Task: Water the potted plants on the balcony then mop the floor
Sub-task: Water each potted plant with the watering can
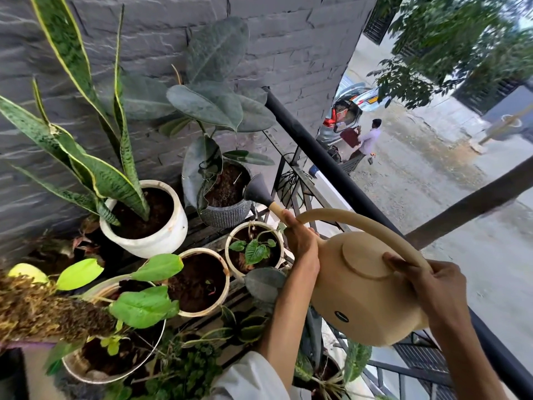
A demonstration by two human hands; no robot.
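The right hand (435,287) gripped the curved handle of the beige watering can (363,287), fingers wrapped round it. The left hand (300,241) closed around the spout where it met the body. The can was tipped forward, its dark rose (256,190) hanging over the rim of the grey ribbed pot (227,213), which held dark soil and a rubber plant (213,108); whether water was falling, I could not tell. Just below the left hand sat a small cream pot (234,265) with a little seedling. Beside it another cream pot (202,311) held mostly bare soil. Further left a white pot (161,241) carried a snake plant (86,157).
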